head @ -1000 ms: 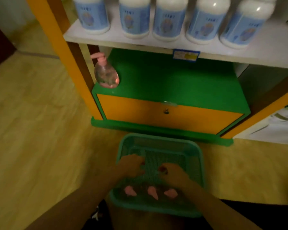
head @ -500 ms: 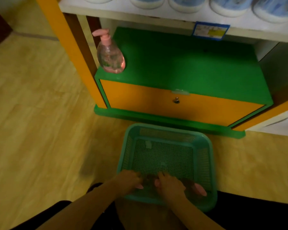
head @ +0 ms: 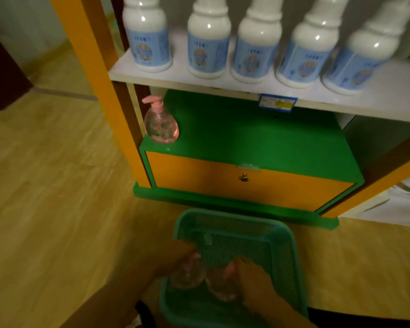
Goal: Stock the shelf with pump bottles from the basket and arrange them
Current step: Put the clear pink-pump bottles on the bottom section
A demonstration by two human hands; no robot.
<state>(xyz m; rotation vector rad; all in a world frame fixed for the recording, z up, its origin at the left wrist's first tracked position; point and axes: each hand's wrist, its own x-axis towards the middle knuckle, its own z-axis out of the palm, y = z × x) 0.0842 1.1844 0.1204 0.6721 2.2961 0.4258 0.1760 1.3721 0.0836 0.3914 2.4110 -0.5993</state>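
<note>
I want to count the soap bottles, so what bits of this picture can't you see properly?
Head view throughout.
Pump bottles: motion-blurred and part-covered by the left hand and right hand; their number and each grip unclear.
Basket: near side cut off by the bottom edge and hidden by the arms.
White bottles: tops cut off by the top edge.
Price tag: print too small to read.

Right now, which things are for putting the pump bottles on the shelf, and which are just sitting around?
For the job: teal basket; left hand gripping the first pump bottle; right hand gripping the second pump bottle; shelved pump bottle on the green shelf.
Just sitting: five white bottles above; blue price tag; orange drawer.
</note>
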